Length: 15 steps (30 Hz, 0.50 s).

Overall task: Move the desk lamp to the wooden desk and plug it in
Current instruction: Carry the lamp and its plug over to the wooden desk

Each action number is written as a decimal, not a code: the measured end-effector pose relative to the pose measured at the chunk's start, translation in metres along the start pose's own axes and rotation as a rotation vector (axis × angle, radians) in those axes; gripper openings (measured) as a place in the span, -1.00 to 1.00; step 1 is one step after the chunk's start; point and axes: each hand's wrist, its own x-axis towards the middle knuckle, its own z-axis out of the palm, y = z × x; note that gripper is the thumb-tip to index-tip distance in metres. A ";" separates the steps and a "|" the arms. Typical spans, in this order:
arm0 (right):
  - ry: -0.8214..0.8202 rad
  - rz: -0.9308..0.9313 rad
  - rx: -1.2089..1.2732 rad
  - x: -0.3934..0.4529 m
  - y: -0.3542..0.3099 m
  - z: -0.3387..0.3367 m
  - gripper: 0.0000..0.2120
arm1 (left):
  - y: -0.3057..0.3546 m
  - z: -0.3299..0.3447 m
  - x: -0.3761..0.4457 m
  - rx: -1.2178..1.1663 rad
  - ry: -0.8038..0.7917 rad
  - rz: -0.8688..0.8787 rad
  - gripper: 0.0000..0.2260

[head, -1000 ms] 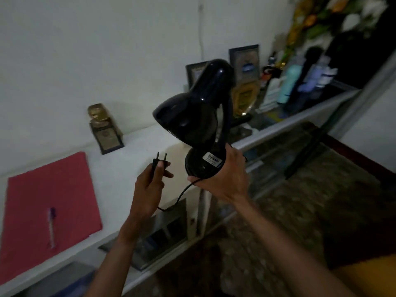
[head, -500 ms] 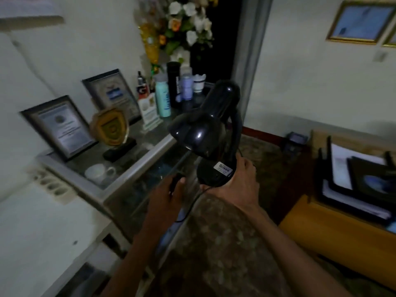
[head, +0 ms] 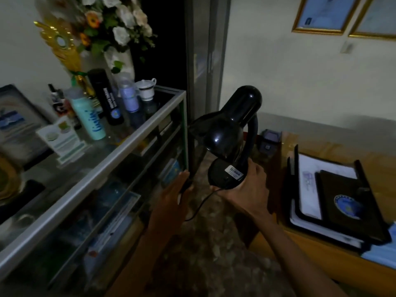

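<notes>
Down on the right, a wooden table (head: 334,146) with a black tray of papers (head: 327,202). On the left, a glass cabinet (head: 120,155) with bottles and flowers on top. Dim room, white walls. Right hand (head: 248,189) wrapped tight around the round base of the black desk lamp (head: 227,133), up in the air between cabinet and table. Left hand (head: 171,200) closed on the dark plug (head: 186,185), thin cord (head: 200,205) hanging between.

The glossy black desk lamp (head: 227,133) is held in mid-air at frame centre, tilted, round base with a white label toward the camera, shade opening facing 9 o'clock. Its thin black cord (head: 200,205) loops below. The wooden table (head: 381,166) lies at 3 o'clock, well apart.
</notes>
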 end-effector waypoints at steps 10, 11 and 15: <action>0.192 0.095 -0.073 0.177 0.056 0.015 0.18 | -0.026 0.087 0.224 -0.058 -0.116 0.100 -0.64; 0.207 0.118 -0.085 0.196 0.059 0.016 0.17 | -0.024 0.092 0.248 -0.091 -0.143 0.103 -0.65; 0.304 0.195 -0.115 0.265 0.067 0.013 0.10 | -0.010 0.112 0.339 -0.199 -0.219 0.229 -0.67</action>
